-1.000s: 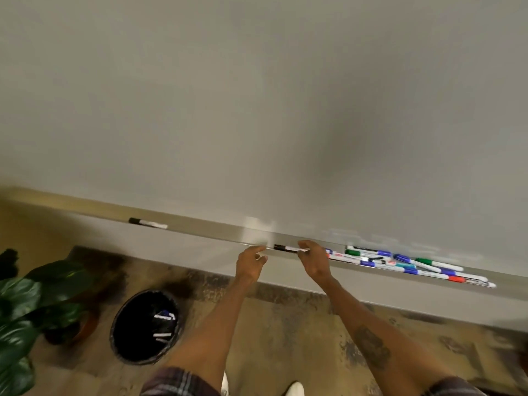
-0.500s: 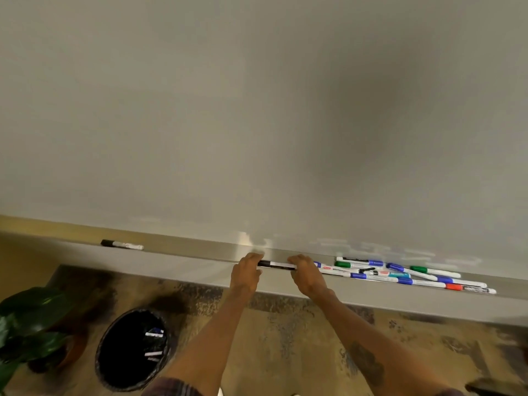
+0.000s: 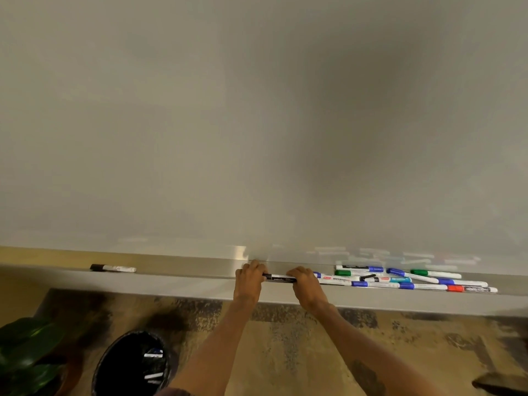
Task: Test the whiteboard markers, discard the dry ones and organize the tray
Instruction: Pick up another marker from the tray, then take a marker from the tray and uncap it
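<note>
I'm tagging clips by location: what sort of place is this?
Probably an office meeting room or classroom: a wide whiteboard, its tray strewn with markers, and a waste bin beneath.

Leafy plant [image 3: 24, 348], mottled tan carpet [image 3: 285, 352]

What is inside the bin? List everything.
Inside the bin lie a few markers, with pale barrels showing against the dark inside. The bin's lower part is cut off by the frame edge, so anything deeper cannot be seen.
</note>
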The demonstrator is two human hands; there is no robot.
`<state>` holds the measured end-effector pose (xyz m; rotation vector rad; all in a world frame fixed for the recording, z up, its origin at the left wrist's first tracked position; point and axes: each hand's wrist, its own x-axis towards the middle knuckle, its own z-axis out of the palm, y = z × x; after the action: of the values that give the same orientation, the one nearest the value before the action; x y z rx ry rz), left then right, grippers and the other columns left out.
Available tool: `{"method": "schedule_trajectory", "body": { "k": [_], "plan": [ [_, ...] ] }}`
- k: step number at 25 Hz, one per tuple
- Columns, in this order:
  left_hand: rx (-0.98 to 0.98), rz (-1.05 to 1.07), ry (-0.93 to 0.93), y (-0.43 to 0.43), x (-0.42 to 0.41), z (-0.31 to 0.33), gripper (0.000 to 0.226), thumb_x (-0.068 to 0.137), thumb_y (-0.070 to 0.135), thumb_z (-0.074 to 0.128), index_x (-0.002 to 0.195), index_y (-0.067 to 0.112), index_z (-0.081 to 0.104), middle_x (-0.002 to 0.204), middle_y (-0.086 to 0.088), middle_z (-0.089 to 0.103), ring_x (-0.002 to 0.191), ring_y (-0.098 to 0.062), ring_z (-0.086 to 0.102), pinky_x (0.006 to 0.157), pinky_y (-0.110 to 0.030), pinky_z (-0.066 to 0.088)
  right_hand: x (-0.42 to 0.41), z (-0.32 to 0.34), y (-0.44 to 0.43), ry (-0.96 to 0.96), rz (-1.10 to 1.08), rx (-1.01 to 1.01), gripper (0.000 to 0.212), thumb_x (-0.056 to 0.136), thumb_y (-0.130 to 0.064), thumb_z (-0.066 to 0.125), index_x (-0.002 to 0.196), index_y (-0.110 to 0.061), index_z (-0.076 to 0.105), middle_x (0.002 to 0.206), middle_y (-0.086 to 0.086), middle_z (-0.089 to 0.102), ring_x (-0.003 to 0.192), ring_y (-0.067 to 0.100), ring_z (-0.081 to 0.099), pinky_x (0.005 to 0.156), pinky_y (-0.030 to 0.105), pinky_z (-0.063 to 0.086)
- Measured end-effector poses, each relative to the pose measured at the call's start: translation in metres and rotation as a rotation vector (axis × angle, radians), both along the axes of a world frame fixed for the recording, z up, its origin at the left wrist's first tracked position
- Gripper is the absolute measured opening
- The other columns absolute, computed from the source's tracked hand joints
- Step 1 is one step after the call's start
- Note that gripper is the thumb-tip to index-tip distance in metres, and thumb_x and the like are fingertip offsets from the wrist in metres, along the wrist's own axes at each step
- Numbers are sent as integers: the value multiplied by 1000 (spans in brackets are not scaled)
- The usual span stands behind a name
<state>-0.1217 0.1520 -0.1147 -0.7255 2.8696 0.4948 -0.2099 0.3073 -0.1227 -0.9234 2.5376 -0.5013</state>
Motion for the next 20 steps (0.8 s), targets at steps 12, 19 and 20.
{"method": "schedule_trajectory", "body": {
  "k": [12, 19, 20],
  "plan": [
    [627, 197, 598, -9, 13, 70, 14, 98, 12, 59, 107, 15, 70, 104, 4, 68, 96, -8, 63, 88, -25, 50, 25, 75, -25, 127, -19, -252, 29, 102, -34, 46, 127, -24, 59, 121, -3, 63, 112, 19, 53, 98, 33, 33],
    [1106, 529, 828, 29, 6, 147, 20, 97, 25, 62, 109, 13, 73, 101, -3, 75, 100, -19, 69, 92, -34, 57, 51, 135, -34, -18, -215, -576, 18, 106, -30, 36, 114, -23, 51, 104, -6, 60, 90, 11, 59, 76, 23, 46],
    [1129, 507, 857, 32, 4, 159, 20, 97, 24, 62, 108, 12, 74, 100, -2, 75, 99, -19, 70, 92, -34, 57, 53, 145, -35, -3, -239, -610, 23, 106, -33, 36, 119, -23, 51, 108, -8, 61, 94, 10, 60, 80, 22, 47]
  ]
}}
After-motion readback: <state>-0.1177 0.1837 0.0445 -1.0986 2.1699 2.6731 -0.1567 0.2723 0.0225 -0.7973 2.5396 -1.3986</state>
